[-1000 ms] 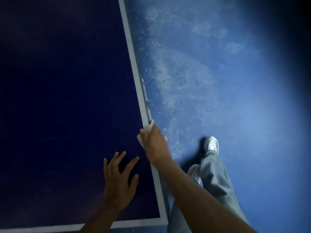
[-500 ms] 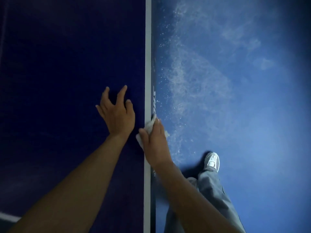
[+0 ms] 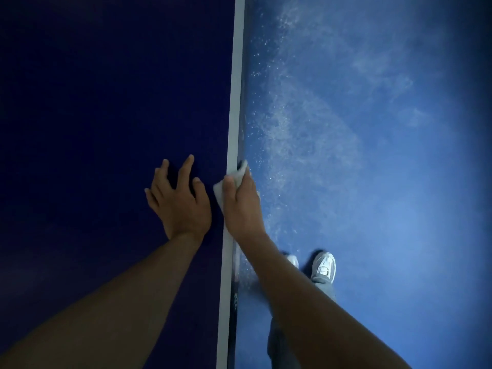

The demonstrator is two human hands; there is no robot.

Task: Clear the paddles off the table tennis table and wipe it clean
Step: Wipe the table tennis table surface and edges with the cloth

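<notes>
Head view: left hand (image 3: 178,201) spread on table (image 3: 106,102), right hand (image 3: 243,206) clutching cloth (image 3: 218,194) over its near-to-far edge.

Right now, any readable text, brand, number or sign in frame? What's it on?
Nothing can be read.
Faint pale marking on the side face of the table, nearer the camera than the right hand: too small and blurred to read.
Table top, cloth, shoe, floor: no text shows.
</notes>
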